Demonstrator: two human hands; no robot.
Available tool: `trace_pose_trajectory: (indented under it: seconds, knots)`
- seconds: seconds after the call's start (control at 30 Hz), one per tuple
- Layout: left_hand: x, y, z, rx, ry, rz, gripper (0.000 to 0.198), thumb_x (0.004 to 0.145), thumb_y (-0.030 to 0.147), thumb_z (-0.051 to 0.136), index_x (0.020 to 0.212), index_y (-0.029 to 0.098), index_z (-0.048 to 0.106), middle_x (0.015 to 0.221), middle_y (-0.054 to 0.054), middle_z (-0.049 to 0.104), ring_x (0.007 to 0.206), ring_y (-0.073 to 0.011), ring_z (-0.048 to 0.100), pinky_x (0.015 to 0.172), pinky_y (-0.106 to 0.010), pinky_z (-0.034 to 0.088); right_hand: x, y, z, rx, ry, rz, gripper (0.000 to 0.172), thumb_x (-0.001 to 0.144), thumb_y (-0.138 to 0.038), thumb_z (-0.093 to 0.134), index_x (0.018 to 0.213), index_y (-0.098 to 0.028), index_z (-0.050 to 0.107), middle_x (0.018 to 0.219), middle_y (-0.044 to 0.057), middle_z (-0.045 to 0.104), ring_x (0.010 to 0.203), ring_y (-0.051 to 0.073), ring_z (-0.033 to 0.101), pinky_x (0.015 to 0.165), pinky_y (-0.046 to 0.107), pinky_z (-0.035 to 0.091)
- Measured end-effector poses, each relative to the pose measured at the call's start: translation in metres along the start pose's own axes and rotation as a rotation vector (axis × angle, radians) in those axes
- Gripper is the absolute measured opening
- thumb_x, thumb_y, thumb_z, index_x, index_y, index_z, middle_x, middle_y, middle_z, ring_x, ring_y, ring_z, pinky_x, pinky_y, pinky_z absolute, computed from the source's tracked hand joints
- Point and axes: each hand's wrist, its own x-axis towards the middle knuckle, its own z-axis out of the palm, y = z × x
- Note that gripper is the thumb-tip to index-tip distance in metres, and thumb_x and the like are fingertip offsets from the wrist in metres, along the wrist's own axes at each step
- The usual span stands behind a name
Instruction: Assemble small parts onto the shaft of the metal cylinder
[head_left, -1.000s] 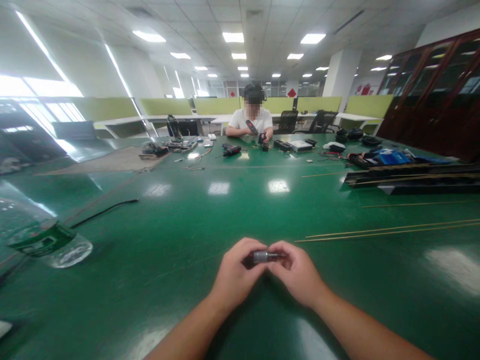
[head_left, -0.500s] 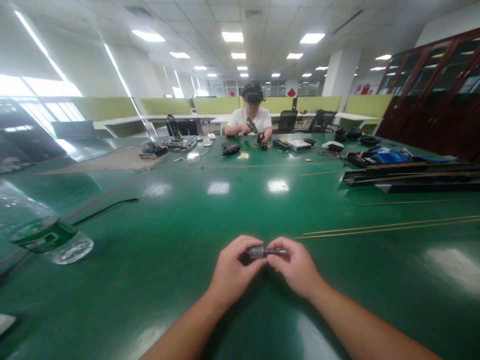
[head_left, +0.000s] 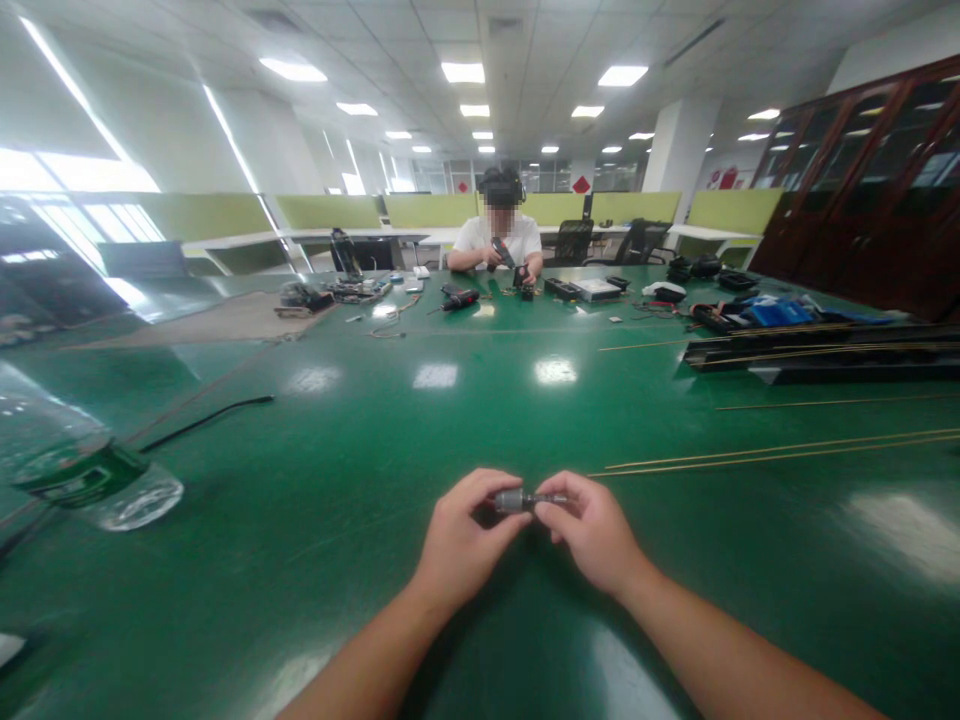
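Observation:
Between my two hands, just above the green table [head_left: 337, 590], lies a grey metal cylinder with a thin shaft [head_left: 510, 502], which looks like a small drill chuck. It is held level, its thick end to the left. My left hand [head_left: 461, 535] grips the thick body between thumb and fingers, covering part of that end. My right hand [head_left: 596, 530] pinches the thin dark shaft, whose tip is partly hidden by the fingers.
Thin brass-coloured rods [head_left: 750, 453] lie to the right, near long black trays [head_left: 825, 352]. A clear bottle with a green label [head_left: 142, 500] and a black cable [head_left: 210, 420] are at left. Across the table, a person [head_left: 496, 235] holds a power tool beside another drill [head_left: 459, 298].
Both hands and the grey cylinder stay nearly in place. My right hand's fingers have shifted slightly on the shaft. The whole view has moved a little.

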Motion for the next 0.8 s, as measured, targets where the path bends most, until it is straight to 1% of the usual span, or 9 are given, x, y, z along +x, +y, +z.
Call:
trace_pose_trajectory:
  seconds: [0.27, 0.43, 0.53, 0.6, 0.67, 0.73, 0.8]
  knots:
    - [0.002, 0.001, -0.005, 0.046, -0.007, 0.049, 0.022, 0.078, 0.017, 0.075, 0.098, 0.024, 0.07, 0.098, -0.002, 0.069, 0.092, -0.0171, 0.063, 0.082, -0.027, 0.049, 0.0, 0.0, 0.0, -0.072, 0.021, -0.018, 0.015, 0.077, -0.028, 0.062, 0.085, -0.016, 0.065, 0.067, 0.0, 0.061, 0.056, 0.013, 0.054, 0.054, 0.025, 0.041]
    - [0.003, -0.003, -0.007, 0.073, 0.036, 0.027, 0.022, 0.078, 0.02, 0.075, 0.099, 0.024, 0.07, 0.1, -0.002, 0.069, 0.092, -0.0179, 0.064, 0.08, -0.028, 0.051, 0.002, -0.001, 0.0, 0.026, 0.048, 0.011, 0.019, 0.079, -0.033, 0.063, 0.085, -0.015, 0.063, 0.062, -0.002, 0.058, 0.049, 0.011, 0.052, 0.049, 0.023, 0.039]
    - [0.005, -0.002, -0.01, 0.09, 0.052, -0.007, 0.02, 0.079, 0.026, 0.074, 0.098, 0.023, 0.07, 0.099, -0.003, 0.07, 0.089, -0.0189, 0.065, 0.078, -0.029, 0.052, 0.006, 0.0, -0.001, 0.125, 0.092, 0.008, 0.027, 0.084, -0.042, 0.061, 0.077, -0.016, 0.058, 0.059, -0.003, 0.056, 0.046, 0.01, 0.051, 0.048, 0.023, 0.039]
    - [0.008, -0.003, -0.013, 0.123, 0.095, -0.078, 0.022, 0.077, 0.031, 0.075, 0.096, 0.021, 0.07, 0.095, -0.004, 0.07, 0.085, -0.0196, 0.065, 0.077, -0.031, 0.052, 0.008, 0.003, -0.002, 0.205, 0.131, 0.019, 0.037, 0.088, -0.05, 0.056, 0.072, -0.017, 0.054, 0.057, -0.004, 0.054, 0.043, 0.01, 0.051, 0.046, 0.023, 0.039]
    - [0.011, -0.005, -0.014, 0.109, 0.154, -0.194, 0.028, 0.074, 0.038, 0.078, 0.094, 0.02, 0.07, 0.09, -0.005, 0.07, 0.079, -0.0201, 0.064, 0.074, -0.032, 0.052, 0.01, 0.005, -0.002, 0.286, 0.154, 0.045, 0.043, 0.09, -0.056, 0.052, 0.07, -0.018, 0.052, 0.054, -0.004, 0.052, 0.041, 0.01, 0.05, 0.044, 0.023, 0.038]
    - [0.014, -0.007, -0.015, -0.023, 0.221, -0.326, 0.038, 0.072, 0.044, 0.079, 0.096, 0.017, 0.069, 0.088, -0.006, 0.071, 0.076, -0.0195, 0.064, 0.07, -0.031, 0.052, 0.012, 0.006, -0.002, 0.343, 0.151, 0.067, 0.046, 0.09, -0.06, 0.052, 0.07, -0.019, 0.051, 0.052, -0.004, 0.051, 0.039, 0.011, 0.049, 0.042, 0.023, 0.037]
    - [0.018, -0.006, -0.015, -0.254, 0.288, -0.462, 0.049, 0.073, 0.049, 0.078, 0.105, 0.015, 0.066, 0.09, -0.007, 0.071, 0.072, -0.0167, 0.063, 0.064, -0.027, 0.051, 0.012, 0.006, -0.001, 0.358, 0.13, 0.075, 0.048, 0.088, -0.063, 0.053, 0.069, -0.019, 0.05, 0.05, -0.005, 0.05, 0.039, 0.011, 0.048, 0.041, 0.023, 0.037]
